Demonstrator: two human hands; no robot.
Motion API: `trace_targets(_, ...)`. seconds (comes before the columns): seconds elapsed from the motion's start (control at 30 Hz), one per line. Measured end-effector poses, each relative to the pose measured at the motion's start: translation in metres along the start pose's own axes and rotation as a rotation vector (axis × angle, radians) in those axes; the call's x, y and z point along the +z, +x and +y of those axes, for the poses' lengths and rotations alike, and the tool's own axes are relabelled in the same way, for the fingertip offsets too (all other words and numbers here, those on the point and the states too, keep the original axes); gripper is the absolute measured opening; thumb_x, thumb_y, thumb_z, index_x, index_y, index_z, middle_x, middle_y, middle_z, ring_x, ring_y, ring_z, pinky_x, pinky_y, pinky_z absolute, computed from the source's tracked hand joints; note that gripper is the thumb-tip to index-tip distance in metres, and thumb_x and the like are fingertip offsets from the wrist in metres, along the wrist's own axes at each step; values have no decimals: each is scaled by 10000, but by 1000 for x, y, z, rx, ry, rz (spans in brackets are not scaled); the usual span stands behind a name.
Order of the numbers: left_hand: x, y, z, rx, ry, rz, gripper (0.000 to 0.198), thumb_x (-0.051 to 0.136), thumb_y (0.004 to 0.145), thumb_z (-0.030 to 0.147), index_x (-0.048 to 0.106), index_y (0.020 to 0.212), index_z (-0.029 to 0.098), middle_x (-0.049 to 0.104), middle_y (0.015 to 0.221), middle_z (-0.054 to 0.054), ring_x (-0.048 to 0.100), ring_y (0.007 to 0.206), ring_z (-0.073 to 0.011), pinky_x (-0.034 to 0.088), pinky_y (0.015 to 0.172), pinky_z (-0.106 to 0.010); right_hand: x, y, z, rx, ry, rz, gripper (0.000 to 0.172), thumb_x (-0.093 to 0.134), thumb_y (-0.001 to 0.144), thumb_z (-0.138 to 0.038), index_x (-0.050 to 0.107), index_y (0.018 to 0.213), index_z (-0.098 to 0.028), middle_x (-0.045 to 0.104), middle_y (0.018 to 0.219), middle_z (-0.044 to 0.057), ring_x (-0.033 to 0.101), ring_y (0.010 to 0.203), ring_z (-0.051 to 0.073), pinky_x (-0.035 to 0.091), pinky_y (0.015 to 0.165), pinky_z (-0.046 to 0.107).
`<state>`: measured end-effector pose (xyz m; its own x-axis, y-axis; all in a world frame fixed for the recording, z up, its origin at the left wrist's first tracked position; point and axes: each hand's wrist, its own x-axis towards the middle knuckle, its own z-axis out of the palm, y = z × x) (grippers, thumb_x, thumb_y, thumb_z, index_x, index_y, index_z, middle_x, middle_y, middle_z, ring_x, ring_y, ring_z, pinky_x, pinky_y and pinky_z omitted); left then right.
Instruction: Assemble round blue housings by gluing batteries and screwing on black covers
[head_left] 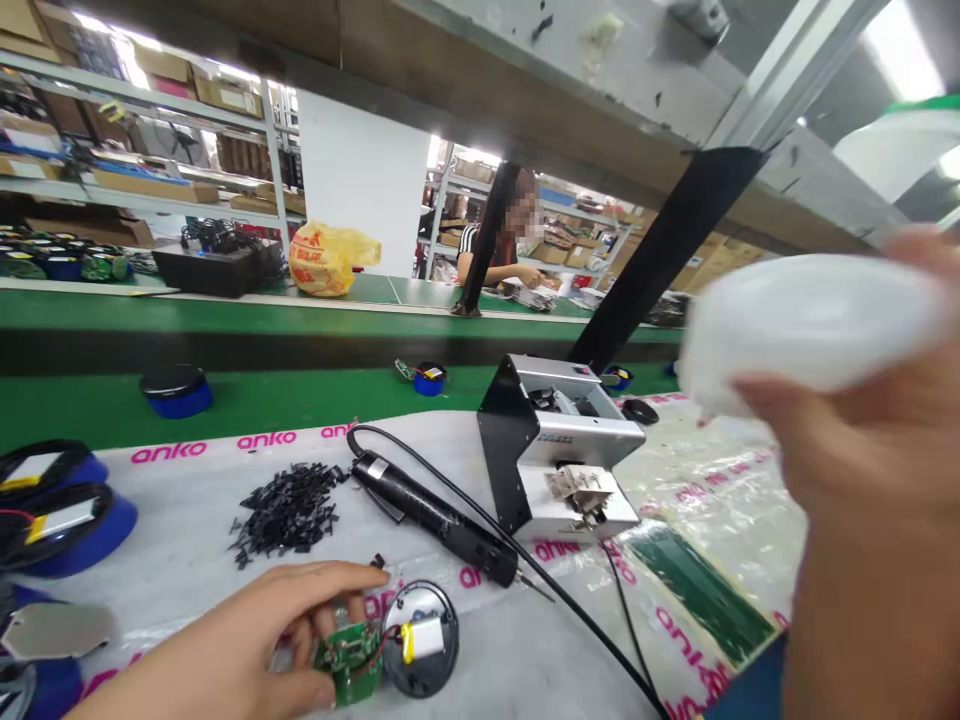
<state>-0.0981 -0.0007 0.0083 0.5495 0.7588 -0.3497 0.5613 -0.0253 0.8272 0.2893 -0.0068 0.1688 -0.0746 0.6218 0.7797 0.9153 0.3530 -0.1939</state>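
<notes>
My left hand (300,620) is at the lower middle, thumb and fingers closed around a green circuit board (356,665). Its index finger is stretched out over the board. Thin wires run from the board to a white battery with yellow tape (424,640), which lies on a round black cover (420,685) on the wrapped bench. Raised at the right, my right hand (862,430) grips a white, rounded plastic object (817,310); motion blur hides its exact kind. Beyond the left hand lie a heap of small black pieces (289,510) and a black electric screwdriver (435,515).
A silver screw feeder (574,440) stands behind the screwdriver, whose cable crosses the bench. Blue-and-black round housings (176,390) sit at left and on the green conveyor (337,380). A slanted black post (660,260) and an overhead shelf frame the view. Another person (499,240) sits across.
</notes>
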Motion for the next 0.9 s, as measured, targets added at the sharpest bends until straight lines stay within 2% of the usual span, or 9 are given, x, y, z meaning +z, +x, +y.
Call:
trace_targets(0.13, -3, 2, 9, 111, -373, -57, 441, 678, 774, 151, 676, 1199, 265, 663, 949, 8, 608, 814, -168, 507, 759, -272, 27, 22, 47, -228, -137, -318, 618, 549, 936, -597, 419, 1508, -403, 569, 1443, 7, 586, 1266, 272, 443, 1082, 391)
trace_targets(0.2, -4, 3, 10, 159, -484, -40, 410, 681, 798, 149, 668, 1196, 249, 648, 975, 5, 563, 759, -129, 489, 731, -252, 47, 22, 59, -240, -123, -444, 560, 539, 947, -585, 478, 1474, -408, 633, 1371, 7, 655, 1169, 260, 513, 976, 360)
trace_targets(0.27, -5, 3, 9, 200, -512, 21, 377, 665, 829, 136, 675, 1188, 254, 638, 1002, 6, 527, 722, -97, 471, 712, -229, 61, 15, 56, -236, -131, -460, 564, 527, 968, -534, 448, 1503, -374, 597, 1415, 52, 617, 1227, 299, 496, 998, 401)
trace_targets(0.37, -2, 5, 9, 245, -567, 111, 325, 672, 839, 122, 702, 1134, 256, 628, 1009, 10, 502, 650, -55, 438, 608, -171, 66, -9, 16, -246, -108, -325, 616, 506, 966, -531, 411, 1531, -304, 475, 1513, 121, 469, 1363, 380, 390, 1108, 528)
trace_targets(0.47, 3, 7, 13, 275, -700, 121, 238, 742, 826, 192, 717, 1061, 223, 631, 897, 18, 458, 507, -21, 376, 442, -133, 71, -47, -59, -270, 88, -253, 366, 530, 987, -355, 554, 1351, -327, 663, 1267, 65, 666, 1108, 264, 557, 950, 410)
trace_targets(0.6, 13, 12, 20, 264, -930, 130, 254, 827, 777, 281, 715, 982, 182, 602, 745, 31, 525, 484, -45, 410, 391, -126, 98, -94, -139, -204, 316, -678, 337, 758, 832, -360, 627, 1126, -261, 710, 1056, 43, 716, 887, 242, 620, 718, 344)
trace_targets(0.67, 13, 13, 22, 252, -1006, 159, 290, 838, 760, 328, 714, 969, 170, 617, 781, 12, 596, 538, -71, 457, 434, -143, 114, -105, -150, -142, 354, -738, 217, 646, 891, -232, 621, 1107, -231, 712, 966, 40, 714, 823, 227, 598, 655, 326)
trace_targets(0.73, 8, 13, 21, 244, -963, 233, 340, 831, 751, 379, 704, 988, 172, 647, 871, -18, 627, 577, -98, 480, 451, -172, 123, -107, -144, -68, 405, -705, 266, 477, 946, -157, 593, 1180, -210, 719, 959, 56, 715, 820, 210, 576, 641, 302)
trace_targets(0.9, -19, 7, 17, 144, -309, 529, 159, 672, 865, 314, 701, 962, 192, 562, 636, 42, 472, 489, -98, 365, 446, -204, 125, -101, -115, 162, 491, -726, 272, 467, 996, -297, 618, 1218, -251, 726, 890, 39, 712, 755, 192, 566, 607, 277)
